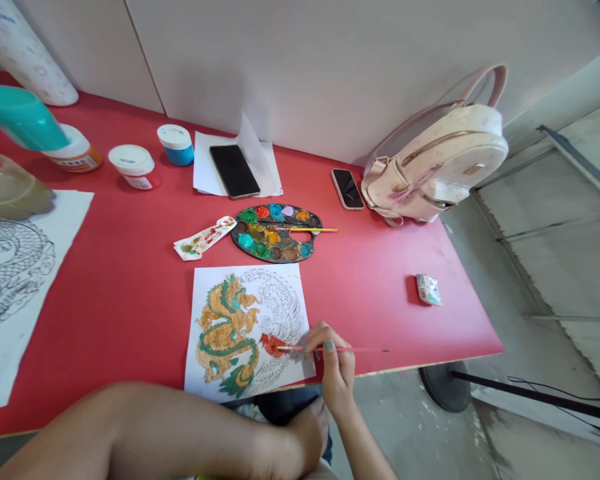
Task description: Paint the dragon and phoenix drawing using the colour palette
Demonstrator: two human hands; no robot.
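My right hand [337, 370] pinches a thin pink paintbrush [355, 350], its tip on a red-painted patch of the drawing sheet [300, 287]. The sheet shows a dragon coloured orange and green at left, while the figure at right is mostly black outline. My left hand [310, 430] rests low by my lap, below the table edge; its fingers are mostly hidden. Beyond the sheet lies a paint palette [235, 233] with several colours in its wells and a yellow paintbrush [330, 230] across it. A paint-stained tissue [195, 248] touches the palette's left side.
On the red table [130, 280] stand paint jars [135, 167] and a cup of murky water [15, 193]. Another outline drawing [15, 267] lies left. Two phones [235, 171], a pink backpack [435, 157] and a small packet [429, 290] are also there. A wall [280, 73] rises behind.
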